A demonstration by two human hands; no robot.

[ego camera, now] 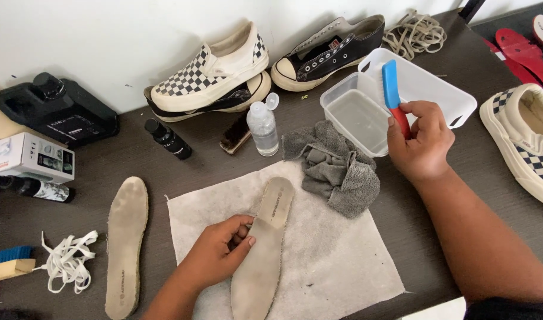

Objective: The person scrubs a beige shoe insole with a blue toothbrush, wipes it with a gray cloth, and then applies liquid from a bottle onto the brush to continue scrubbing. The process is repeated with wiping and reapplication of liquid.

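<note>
My left hand [219, 252] holds the edge of a worn beige insole [262, 255] that lies on a dirty white cloth [331, 261] spread on the dark table. My right hand [419, 142] is raised and grips a brush with a blue head and red handle [393, 95]. The brush hangs over a clear plastic tub of water [354, 121]. A crumpled grey towel [337, 169] lies between the tub and the insole.
A second insole [126, 243] lies left of the cloth beside white laces [67, 261]. Checkered slip-on shoes [212, 74], a black sneaker [328, 53], a clear bottle [264, 127], a black bottle [168, 139] and a white tray [431, 89] stand behind. Another checkered shoe [526, 142] sits right.
</note>
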